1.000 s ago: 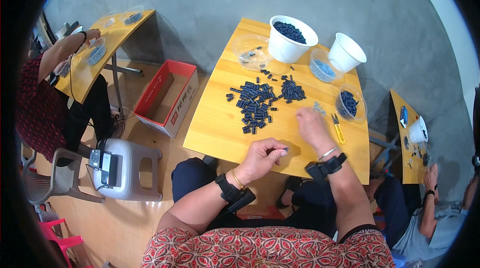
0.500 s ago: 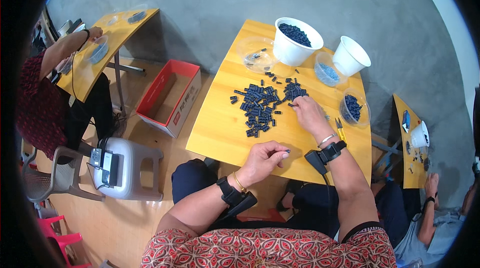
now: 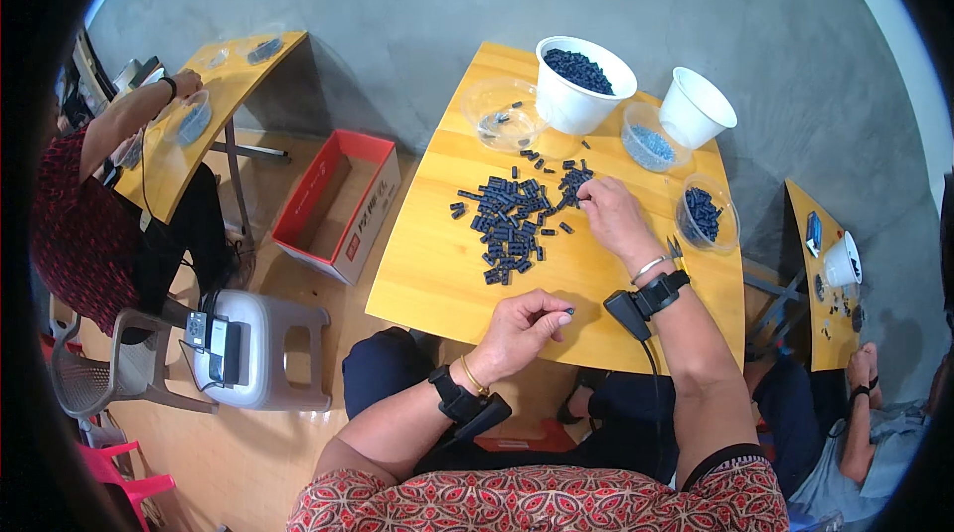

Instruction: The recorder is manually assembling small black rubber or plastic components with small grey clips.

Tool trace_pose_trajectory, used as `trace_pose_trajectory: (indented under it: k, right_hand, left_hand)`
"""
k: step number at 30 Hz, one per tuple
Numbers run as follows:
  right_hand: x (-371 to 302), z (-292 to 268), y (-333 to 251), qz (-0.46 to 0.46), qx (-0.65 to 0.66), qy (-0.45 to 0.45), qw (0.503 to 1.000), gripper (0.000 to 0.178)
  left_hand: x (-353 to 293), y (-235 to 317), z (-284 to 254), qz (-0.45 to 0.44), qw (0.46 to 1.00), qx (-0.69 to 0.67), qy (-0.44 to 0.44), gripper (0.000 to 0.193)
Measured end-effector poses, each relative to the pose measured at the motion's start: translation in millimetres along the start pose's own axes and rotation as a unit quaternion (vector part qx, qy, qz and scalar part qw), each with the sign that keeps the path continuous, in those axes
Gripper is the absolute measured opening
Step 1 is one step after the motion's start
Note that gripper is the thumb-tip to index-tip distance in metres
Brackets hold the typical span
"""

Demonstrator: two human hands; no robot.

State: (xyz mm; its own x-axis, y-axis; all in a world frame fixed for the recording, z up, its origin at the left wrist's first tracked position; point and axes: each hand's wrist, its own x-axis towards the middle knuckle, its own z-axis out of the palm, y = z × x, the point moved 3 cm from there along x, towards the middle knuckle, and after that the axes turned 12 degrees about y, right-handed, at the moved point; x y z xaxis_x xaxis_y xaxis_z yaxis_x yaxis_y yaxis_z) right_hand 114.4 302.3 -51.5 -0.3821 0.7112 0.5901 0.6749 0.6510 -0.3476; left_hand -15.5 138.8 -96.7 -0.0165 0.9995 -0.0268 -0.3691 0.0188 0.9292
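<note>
My left hand (image 3: 519,331) is closed in a pinch above the table's near edge, with a small dark plastic part (image 3: 568,312) at the thumb and fingertip. My right hand (image 3: 614,218) reaches to the smaller heap of black parts (image 3: 573,174), its fingertips pinched together at the heap's near side. What those fingertips hold, if anything, is too small and covered to make out. Left of them lies a larger heap of black rectangular plastic pieces (image 3: 505,219). One loose black piece (image 3: 566,228) rests between that heap and my right hand.
Behind the heaps stand a white tub of black parts (image 3: 586,115), a clear bowl (image 3: 477,105) and an upright-tilted white tub (image 3: 699,110). Clear bowls hold blue bits (image 3: 652,147) and black parts (image 3: 704,209). Yellow-handled cutters (image 3: 677,252) lie beside my right wrist. Co-workers sit at tables either side.
My right hand's fingertips have shifted slightly away from me, up to the smaller heap. A dark piece visible at them earlier no longer shows there. My left hand keeps its pinch; the whole view has shifted slightly.
</note>
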Motion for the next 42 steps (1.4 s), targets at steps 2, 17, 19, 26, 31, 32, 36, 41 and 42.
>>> trace_pose_trajectory:
  k: [2,17,19,26,31,32,36,41,42]
  right_hand:
    - [1,4,1,-0.029,-0.052,-0.02,0.998,0.009]
    - [-9,-2,1,0.016,0.035,-0.021,0.999,0.007]
    - [-10,2,-2,0.01,0.032,-0.021,0.999,0.007]
    - [-5,12,-5,0.063,-0.016,-0.027,0.998,0.01]
    - [-4,21,-12,0.053,-0.054,-0.06,0.995,0.01]
    - [-5,22,-13,0.039,-0.076,-0.063,0.994,0.01]
    - [-10,21,-13,0.013,-0.082,-0.054,0.995,0.007]
    - [-19,18,-16,-0.011,-0.127,-0.075,0.989,0.007]
    - [-22,15,-14,-0.009,-0.127,-0.076,0.989,0.007]
  left_hand:
    - [0,-1,-1,-0.003,1.0,0.01,-0.002,0.011]
    - [4,-3,0,0.006,1.0,-0.002,-0.008,0.012]
    - [3,-3,-1,-0.002,1.0,-0.009,-0.006,0.012]
    - [4,0,1,0.011,1.0,-0.026,0.012,0.009]
    - [3,-1,-4,-0.003,1.0,-0.019,-0.002,0.013]
    - [3,-1,-4,0.0,1.0,-0.021,-0.004,0.013]
    - [2,1,-3,0.002,1.0,-0.006,-0.002,0.013]
    - [5,-3,-3,0.003,0.999,-0.044,0.004,0.015]
    - [6,-3,-2,0.001,0.999,-0.045,0.003,0.015]
